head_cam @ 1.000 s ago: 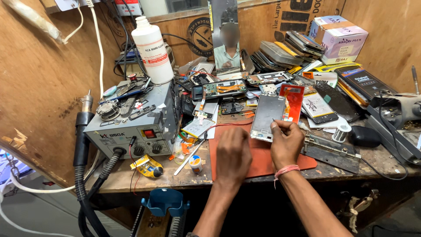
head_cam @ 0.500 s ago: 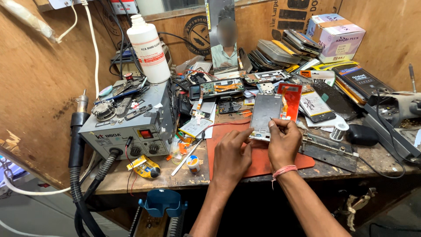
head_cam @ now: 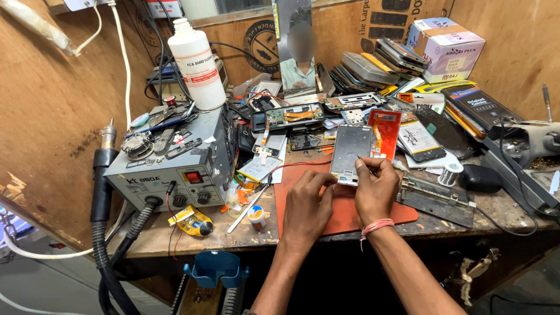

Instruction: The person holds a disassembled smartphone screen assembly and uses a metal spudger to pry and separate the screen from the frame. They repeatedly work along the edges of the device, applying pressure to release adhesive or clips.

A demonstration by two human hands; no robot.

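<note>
Both hands working over the orange mat (head_cam: 344,216) at the middle of a crowded wooden bench (head_cam: 175,233); the left hand (head_cam: 307,204) is gripping the lower left edge of a phone frame (head_cam: 350,153), fingers closed on it, and is tilting it up off the mat, probably so its face is turned toward the eye and the light. The right hand (head_cam: 376,189) is pinching a thin pointed tool (head_cam: 357,158) between thumb and forefinger, tip touching the lower part of the frame, heel of the hand staying low, likely for steadiness on fine work. The frame is sitting just above the mat's far edge, with an orange-red phone part (head_cam: 385,133) standing right behind it. A grey rework station (head_cam: 169,169) is sitting at the left, within reach, its black hose (head_cam: 102,233) hanging down off the bench edge; a white bottle (head_cam: 196,64) is standing on top of it at the back. A solder spool (head_cam: 449,174) and a metal clamp plate (head_cam: 437,198) are lying just right of the mat. Stacked phones (head_cam: 373,64) and a small box (head_cam: 446,46) are pushed back against the wall, leaving the mat as the working spot
</note>
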